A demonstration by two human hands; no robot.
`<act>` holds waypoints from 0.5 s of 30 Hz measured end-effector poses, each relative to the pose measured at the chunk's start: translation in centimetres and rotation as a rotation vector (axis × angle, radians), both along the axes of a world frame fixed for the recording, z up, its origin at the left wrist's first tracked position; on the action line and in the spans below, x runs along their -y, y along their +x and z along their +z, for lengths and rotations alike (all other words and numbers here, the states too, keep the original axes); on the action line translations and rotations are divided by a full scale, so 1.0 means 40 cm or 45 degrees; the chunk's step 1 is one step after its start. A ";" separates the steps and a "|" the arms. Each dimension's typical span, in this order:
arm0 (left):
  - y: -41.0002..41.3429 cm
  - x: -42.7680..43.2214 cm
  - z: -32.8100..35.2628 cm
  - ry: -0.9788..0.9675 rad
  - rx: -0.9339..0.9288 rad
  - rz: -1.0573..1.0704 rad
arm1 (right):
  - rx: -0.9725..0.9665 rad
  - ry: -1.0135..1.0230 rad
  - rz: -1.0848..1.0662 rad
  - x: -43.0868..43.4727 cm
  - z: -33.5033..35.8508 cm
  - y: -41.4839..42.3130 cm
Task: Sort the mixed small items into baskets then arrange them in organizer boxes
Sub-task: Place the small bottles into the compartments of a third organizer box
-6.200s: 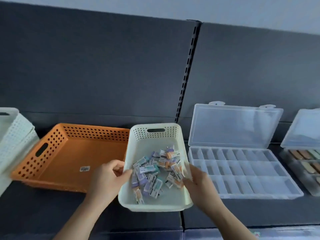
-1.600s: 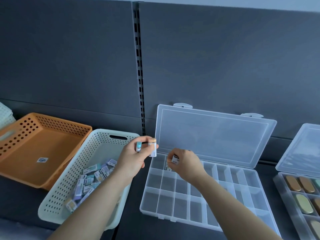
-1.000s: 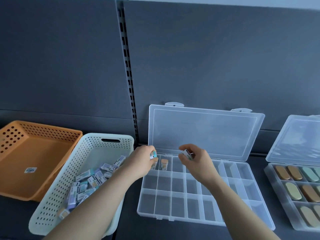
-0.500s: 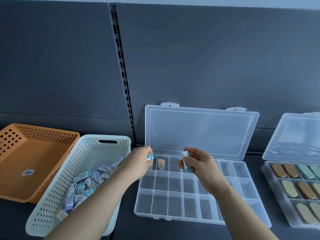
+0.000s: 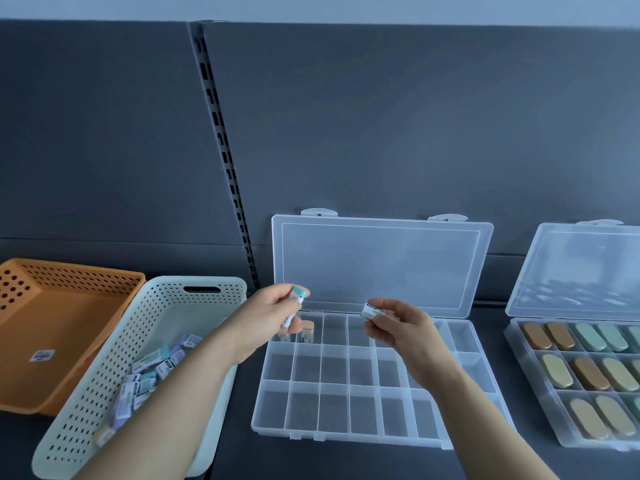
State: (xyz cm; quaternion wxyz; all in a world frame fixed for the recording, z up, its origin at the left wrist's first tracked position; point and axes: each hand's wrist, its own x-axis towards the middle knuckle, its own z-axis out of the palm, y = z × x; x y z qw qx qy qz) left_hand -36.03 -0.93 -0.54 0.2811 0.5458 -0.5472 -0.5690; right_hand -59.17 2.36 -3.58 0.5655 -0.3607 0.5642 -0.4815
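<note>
Both hands are raised, apart, over the back row of the clear organizer box (image 5: 332, 403). The left hand (image 5: 266, 320) pinches a small teal-capped tube (image 5: 298, 296), and the right hand (image 5: 398, 329) pinches another little tube (image 5: 370, 311). One orange-capped tube (image 5: 307, 331) stands in a back compartment near the left corner. More tubes (image 5: 149, 372) lie heaped in the white basket (image 5: 86, 393) just left of the box, beside an orange basket (image 5: 69, 323).
</note>
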 end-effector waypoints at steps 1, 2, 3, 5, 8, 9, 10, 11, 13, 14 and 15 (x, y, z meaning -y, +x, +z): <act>-0.011 -0.003 0.002 -0.012 -0.028 -0.012 | -0.031 0.002 0.004 -0.002 0.000 -0.006; -0.022 -0.004 0.003 -0.050 -0.014 -0.013 | -0.071 0.000 0.010 -0.004 0.000 -0.011; -0.035 -0.006 0.005 -0.108 0.029 -0.004 | -0.131 -0.004 0.015 -0.006 0.002 -0.016; -0.058 -0.004 0.003 -0.260 0.138 0.015 | -0.293 -0.012 0.008 -0.009 0.007 -0.026; -0.090 0.006 -0.012 -0.489 0.390 -0.068 | -0.378 -0.044 -0.010 -0.013 0.012 -0.040; -0.101 0.007 -0.019 -0.527 0.491 -0.115 | -0.379 -0.058 -0.004 -0.013 0.013 -0.043; -0.110 0.008 -0.028 -0.546 0.596 -0.157 | -0.390 -0.073 0.006 -0.014 0.014 -0.045; -0.119 0.009 -0.037 -0.565 0.685 -0.189 | -0.416 -0.090 0.019 -0.015 0.016 -0.045; -0.132 0.015 -0.051 -0.624 0.803 -0.217 | -0.499 -0.113 0.047 -0.015 0.018 -0.046; -0.138 0.019 -0.053 -0.662 0.833 -0.226 | -0.542 -0.119 0.061 -0.015 0.017 -0.047; -0.143 0.024 -0.052 -0.697 0.857 -0.234 | -0.573 -0.123 0.073 -0.015 0.015 -0.049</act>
